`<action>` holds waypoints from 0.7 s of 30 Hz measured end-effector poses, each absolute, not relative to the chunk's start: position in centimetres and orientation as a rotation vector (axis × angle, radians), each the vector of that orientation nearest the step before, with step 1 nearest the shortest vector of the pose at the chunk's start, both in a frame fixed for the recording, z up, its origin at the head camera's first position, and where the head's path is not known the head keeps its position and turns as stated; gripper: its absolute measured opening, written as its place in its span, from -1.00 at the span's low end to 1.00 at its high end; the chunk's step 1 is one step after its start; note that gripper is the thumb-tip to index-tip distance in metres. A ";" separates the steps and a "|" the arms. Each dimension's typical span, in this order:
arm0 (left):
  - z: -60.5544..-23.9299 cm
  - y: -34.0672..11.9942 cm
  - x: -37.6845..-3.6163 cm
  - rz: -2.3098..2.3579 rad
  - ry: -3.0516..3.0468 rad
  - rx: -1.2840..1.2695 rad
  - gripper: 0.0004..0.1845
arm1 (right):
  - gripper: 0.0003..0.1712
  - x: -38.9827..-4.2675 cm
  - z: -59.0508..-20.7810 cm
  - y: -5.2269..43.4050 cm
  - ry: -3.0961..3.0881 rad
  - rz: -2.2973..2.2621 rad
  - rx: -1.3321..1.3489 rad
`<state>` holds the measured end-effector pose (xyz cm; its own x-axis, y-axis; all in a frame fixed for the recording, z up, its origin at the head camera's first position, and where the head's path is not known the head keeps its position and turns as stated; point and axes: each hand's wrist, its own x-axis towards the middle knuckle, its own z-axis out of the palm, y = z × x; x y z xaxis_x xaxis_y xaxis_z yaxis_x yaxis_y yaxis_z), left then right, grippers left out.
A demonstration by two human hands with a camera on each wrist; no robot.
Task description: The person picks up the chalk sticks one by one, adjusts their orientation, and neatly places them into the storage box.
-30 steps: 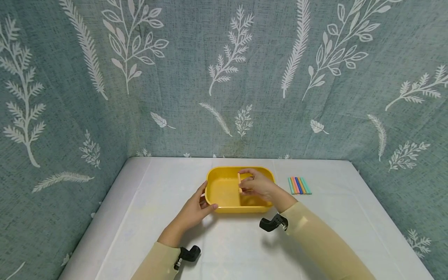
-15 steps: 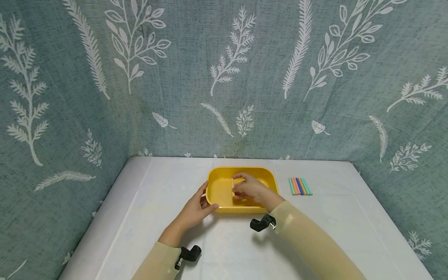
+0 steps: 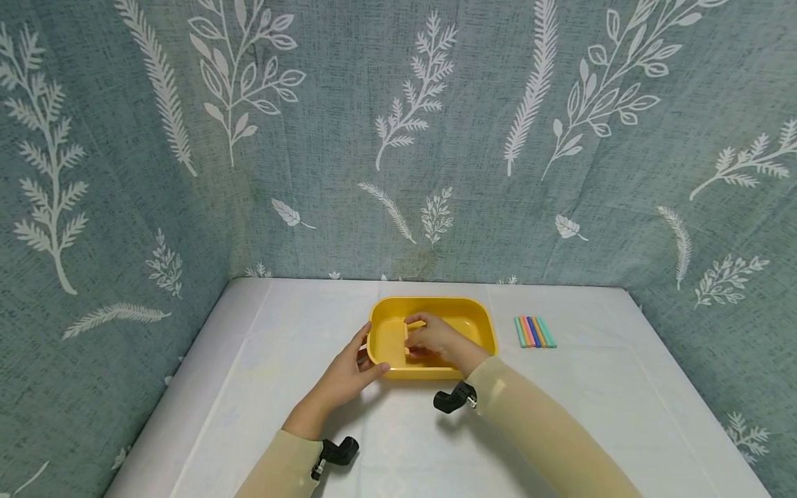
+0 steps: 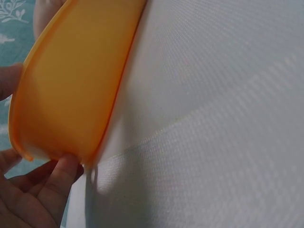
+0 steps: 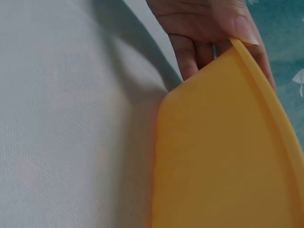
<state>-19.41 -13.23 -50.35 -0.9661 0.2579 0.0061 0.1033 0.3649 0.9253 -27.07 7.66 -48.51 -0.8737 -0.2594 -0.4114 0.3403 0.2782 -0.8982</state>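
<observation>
A shallow yellow tray [image 3: 429, 373] with rounded corners lies on the white cloth. My left hand [image 3: 345, 373] grips its left end, the thumb over the front left corner of the rim and the fingers along the side. In the right wrist view, the left thumb presses on the rim of the tray [image 5: 228, 142]. My right hand [image 3: 436, 339] reaches down inside the tray and pinches a pale orange chalk stick [image 3: 407, 332], which points front to back, left of the tray's middle. Part of the tray's floor is hidden under this hand.
To the right of the tray, several coloured chalk sticks [image 3: 535, 332] lie side by side in a row on the white cloth [image 3: 299, 311]. A leaf-patterned grey-green curtain [image 3: 349, 124] rises behind the table and along both sides.
My right hand has moved left and lower into the tray, carrying the orange chalk stick from near the middle towards the left part. The left hand keeps its grip on the tray.
</observation>
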 end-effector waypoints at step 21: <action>-50.4 -13.1 -19.4 1.645 2.483 0.301 -0.01 | -0.44 -26.7 -48.2 6.1 2.326 -1.388 0.149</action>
<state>-19.41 -13.15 -50.40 -0.9691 0.2464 -0.0121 0.0849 0.3793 0.9214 -26.74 6.06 -48.19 -0.9035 -0.1233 -0.4104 0.3026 0.4944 -0.8148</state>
